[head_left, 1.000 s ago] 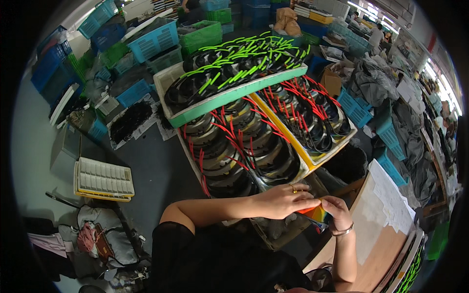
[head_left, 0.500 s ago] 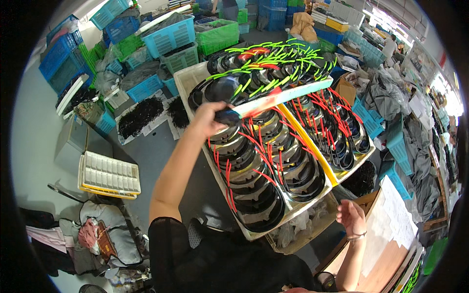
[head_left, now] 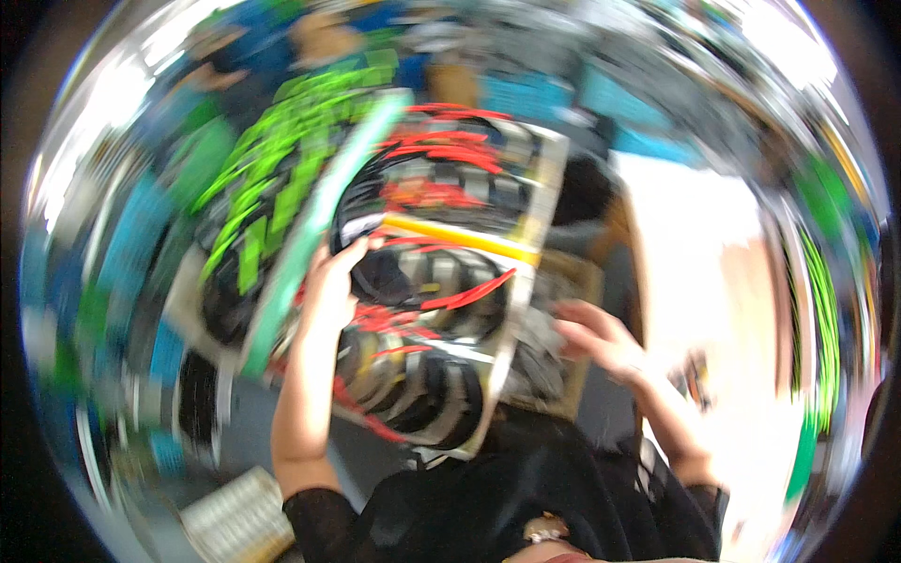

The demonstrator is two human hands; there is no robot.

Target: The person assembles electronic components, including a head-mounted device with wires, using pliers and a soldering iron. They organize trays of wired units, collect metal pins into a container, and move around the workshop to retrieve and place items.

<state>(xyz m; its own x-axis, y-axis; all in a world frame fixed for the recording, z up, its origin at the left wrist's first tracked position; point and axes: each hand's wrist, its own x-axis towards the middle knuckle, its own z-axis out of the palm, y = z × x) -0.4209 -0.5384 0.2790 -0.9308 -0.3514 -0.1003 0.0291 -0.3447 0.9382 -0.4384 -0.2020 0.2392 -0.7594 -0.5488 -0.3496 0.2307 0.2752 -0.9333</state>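
Motion blur softens the whole picture. My left hand (head_left: 330, 281) is over the middle of a white tray (head_left: 511, 347), its fingers closed on a dark curved band (head_left: 383, 280). Rows of black curved bands with red tips (head_left: 422, 385) fill the tray's near and right parts. Green-tipped pieces (head_left: 286, 169) lie at the far left, beyond a pale green strip (head_left: 314, 225) beside my left hand. My right hand (head_left: 601, 340) hangs to the right of the tray with fingers stretched out and apart, holding nothing visible.
A yellow divider (head_left: 460, 239) crosses the tray. Below its right edge stands a box (head_left: 587, 272) with grey plastic bags (head_left: 540, 361). To the right is a pale tabletop (head_left: 699, 253), with a green-tipped bundle (head_left: 824, 328) beyond it. A white compartment tray (head_left: 235, 516) lies lower left.
The view has swung right, so the tray appears turned and further left. My left hand now has a dark band over the red-tipped rows. My right hand has come nearer the tray.
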